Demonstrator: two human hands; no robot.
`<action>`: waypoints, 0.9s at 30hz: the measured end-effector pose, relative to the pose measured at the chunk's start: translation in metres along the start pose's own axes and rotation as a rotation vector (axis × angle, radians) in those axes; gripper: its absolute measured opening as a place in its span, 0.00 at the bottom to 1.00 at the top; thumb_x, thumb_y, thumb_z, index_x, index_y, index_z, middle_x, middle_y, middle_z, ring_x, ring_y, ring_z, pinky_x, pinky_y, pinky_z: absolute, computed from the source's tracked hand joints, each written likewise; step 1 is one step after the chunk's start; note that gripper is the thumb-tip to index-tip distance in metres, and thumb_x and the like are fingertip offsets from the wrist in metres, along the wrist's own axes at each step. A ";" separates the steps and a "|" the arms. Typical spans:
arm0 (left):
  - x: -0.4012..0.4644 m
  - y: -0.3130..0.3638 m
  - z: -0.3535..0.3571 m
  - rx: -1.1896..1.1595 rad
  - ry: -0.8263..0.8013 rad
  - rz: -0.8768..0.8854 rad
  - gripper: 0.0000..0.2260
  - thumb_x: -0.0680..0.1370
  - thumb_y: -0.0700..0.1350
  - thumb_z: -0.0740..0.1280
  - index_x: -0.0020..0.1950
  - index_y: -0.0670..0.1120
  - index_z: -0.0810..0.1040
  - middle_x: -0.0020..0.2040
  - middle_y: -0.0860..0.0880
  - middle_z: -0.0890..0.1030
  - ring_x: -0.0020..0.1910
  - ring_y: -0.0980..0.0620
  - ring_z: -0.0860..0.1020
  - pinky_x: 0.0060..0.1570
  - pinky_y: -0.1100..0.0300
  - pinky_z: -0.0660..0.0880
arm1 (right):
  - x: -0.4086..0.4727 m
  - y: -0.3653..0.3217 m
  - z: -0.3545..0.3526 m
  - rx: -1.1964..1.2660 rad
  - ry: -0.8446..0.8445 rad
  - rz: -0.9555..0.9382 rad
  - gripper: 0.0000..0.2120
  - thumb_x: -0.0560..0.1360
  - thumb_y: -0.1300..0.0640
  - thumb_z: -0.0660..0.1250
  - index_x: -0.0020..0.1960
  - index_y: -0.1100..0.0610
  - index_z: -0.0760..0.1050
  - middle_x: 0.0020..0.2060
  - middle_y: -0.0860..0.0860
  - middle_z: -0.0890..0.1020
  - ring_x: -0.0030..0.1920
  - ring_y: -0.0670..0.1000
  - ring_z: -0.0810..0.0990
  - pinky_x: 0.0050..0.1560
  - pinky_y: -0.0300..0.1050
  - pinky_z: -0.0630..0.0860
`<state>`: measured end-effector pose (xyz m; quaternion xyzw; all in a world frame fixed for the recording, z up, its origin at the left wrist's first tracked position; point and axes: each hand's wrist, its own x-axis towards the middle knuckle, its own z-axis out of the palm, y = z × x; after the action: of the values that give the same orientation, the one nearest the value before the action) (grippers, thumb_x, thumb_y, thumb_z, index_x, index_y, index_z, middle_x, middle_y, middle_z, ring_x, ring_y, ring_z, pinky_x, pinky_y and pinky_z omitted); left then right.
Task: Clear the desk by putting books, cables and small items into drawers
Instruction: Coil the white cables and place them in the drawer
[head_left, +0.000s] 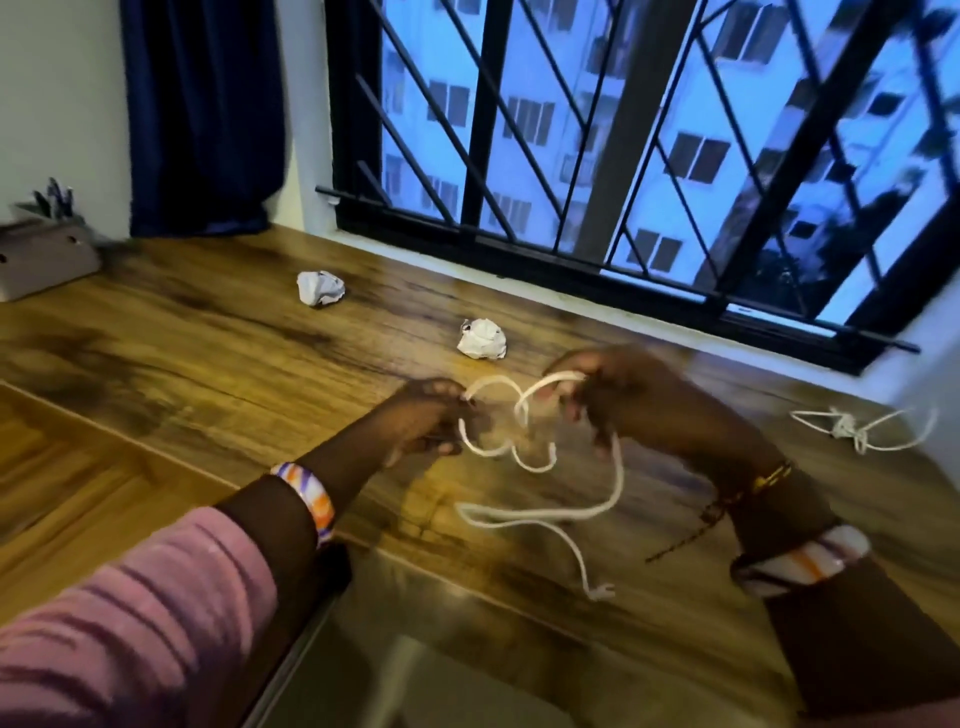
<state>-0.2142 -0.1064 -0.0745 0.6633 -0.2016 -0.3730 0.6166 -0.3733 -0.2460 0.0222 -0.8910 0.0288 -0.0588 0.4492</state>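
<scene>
Both hands raised, near each other: left hand (423, 418) and right hand (610, 392) pinch white cable (524, 457).

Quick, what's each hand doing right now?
Left hand: pinching one loop of the white cable.
Right hand: gripping the same cable's other loop, held above the desk.

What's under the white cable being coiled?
Bare wooden desk shows beneath the white cable. Its upper loops are held by the left hand and right hand; fingers cover parts of it.
</scene>
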 end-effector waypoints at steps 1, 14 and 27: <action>-0.001 0.009 -0.009 -0.080 0.060 0.039 0.08 0.77 0.37 0.63 0.39 0.45 0.73 0.29 0.47 0.79 0.28 0.51 0.77 0.27 0.64 0.74 | 0.002 -0.002 -0.011 0.064 0.100 0.019 0.17 0.76 0.71 0.57 0.41 0.54 0.78 0.30 0.52 0.75 0.22 0.42 0.70 0.21 0.37 0.72; -0.018 0.145 -0.110 0.777 0.356 0.547 0.12 0.72 0.44 0.72 0.42 0.34 0.80 0.34 0.37 0.79 0.30 0.47 0.75 0.27 0.64 0.72 | 0.054 -0.023 -0.129 0.445 0.643 0.170 0.13 0.75 0.72 0.53 0.38 0.63 0.72 0.30 0.54 0.69 0.14 0.40 0.58 0.15 0.27 0.54; 0.008 0.260 -0.064 1.092 0.692 0.513 0.22 0.78 0.49 0.63 0.26 0.44 0.69 0.27 0.44 0.72 0.32 0.46 0.73 0.35 0.57 0.67 | 0.061 -0.001 -0.224 0.074 0.532 0.187 0.07 0.74 0.66 0.64 0.39 0.58 0.77 0.31 0.55 0.75 0.22 0.45 0.69 0.26 0.34 0.65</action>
<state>-0.1115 -0.1106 0.1733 0.8907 -0.3026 0.1721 0.2924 -0.3425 -0.4300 0.1595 -0.8207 0.2257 -0.2497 0.4617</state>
